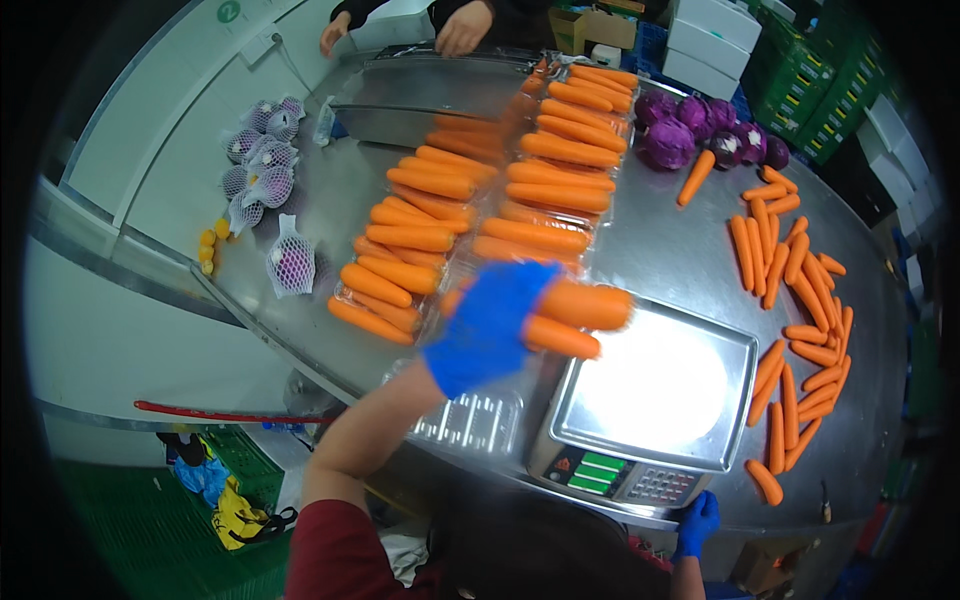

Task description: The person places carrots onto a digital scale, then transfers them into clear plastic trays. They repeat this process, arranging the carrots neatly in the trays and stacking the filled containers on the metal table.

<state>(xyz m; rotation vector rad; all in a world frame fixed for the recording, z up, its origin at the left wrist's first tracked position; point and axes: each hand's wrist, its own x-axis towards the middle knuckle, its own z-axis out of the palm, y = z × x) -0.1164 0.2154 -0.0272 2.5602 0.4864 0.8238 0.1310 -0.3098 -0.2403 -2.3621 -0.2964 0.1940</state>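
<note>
My left hand, in a blue glove, is closed around several carrots, left of the scale's steel pan; the hand is blurred. At the table's near edge, beside the scale's right corner, my right hand wears a blue glove with its fingers curled; whether it grips anything is unclear. Beyond the left hand, carrots in clear plastic trays stand in two rows. An empty clear plastic tray lies below the left forearm. Loose carrots are spread over the table's right side.
Purple cabbages sit at the back right; others in white net sleeves lie at the left, near small yellow items. A steel machine stands at the back, with another person's hands above it. A small knife-like tool lies at the right.
</note>
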